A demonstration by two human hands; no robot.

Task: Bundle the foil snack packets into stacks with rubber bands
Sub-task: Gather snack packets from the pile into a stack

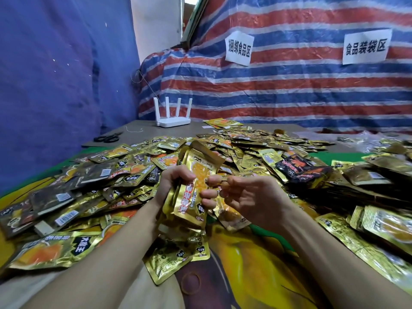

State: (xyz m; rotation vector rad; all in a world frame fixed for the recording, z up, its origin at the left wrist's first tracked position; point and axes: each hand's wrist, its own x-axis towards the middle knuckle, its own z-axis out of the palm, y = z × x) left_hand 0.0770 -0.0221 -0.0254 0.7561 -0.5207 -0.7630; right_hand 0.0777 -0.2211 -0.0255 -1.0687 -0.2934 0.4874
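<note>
My left hand [171,181] grips a stack of gold foil snack packets [193,197], held upright over the table with its fingers wrapped round the front. My right hand [243,195] is beside the stack on its right, thumb and fingertips pinched together close to the left fingers; whether a rubber band is between them is too small to tell. A loose rubber band [192,283] lies on the cloth near the front edge. A large heap of loose gold packets [245,150] covers the table behind and to both sides.
A few black packets [298,168] lie in the heap at the right. A white router [173,121] stands at the back, black scissors [109,137] to its left. Blue cloth hangs on the left, a striped tarpaulin [289,85] with two paper signs behind.
</note>
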